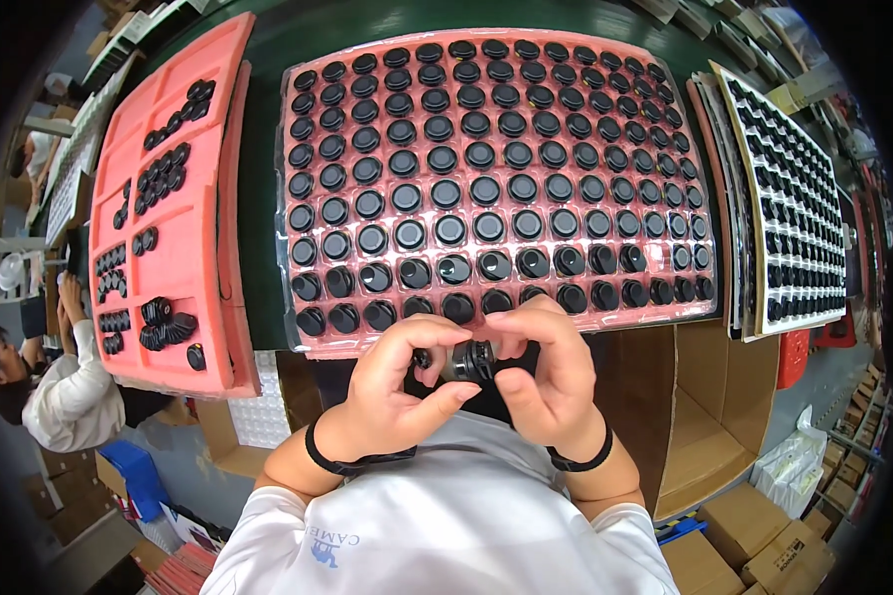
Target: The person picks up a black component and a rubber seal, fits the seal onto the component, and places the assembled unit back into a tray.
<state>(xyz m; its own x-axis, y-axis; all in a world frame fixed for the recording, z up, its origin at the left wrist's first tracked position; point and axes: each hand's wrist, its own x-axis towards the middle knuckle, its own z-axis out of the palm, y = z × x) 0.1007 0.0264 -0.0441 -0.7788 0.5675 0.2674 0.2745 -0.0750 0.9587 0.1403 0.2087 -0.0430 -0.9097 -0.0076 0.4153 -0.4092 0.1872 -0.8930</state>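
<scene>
Close in front of my chest, a small black cylindrical lens-like part (471,361) lies on its side between my two hands. My left hand (392,372) closes around its left end with thumb and fingers. On the other side, my right hand (551,377) has its curled fingertips against the part's right end. A second small black piece (422,357) shows by the left fingers; whether it is separate I cannot tell. Just beyond the hands lies a clear plastic tray (284,238) on pink foam, filled with rows of black round parts (485,189).
A pink foam tray (119,208) with black parts in its compartments stands at the left. White racks (786,198) of black parts stand at the right. An open cardboard box (709,436) sits below right. Another person (74,382) works at the far left.
</scene>
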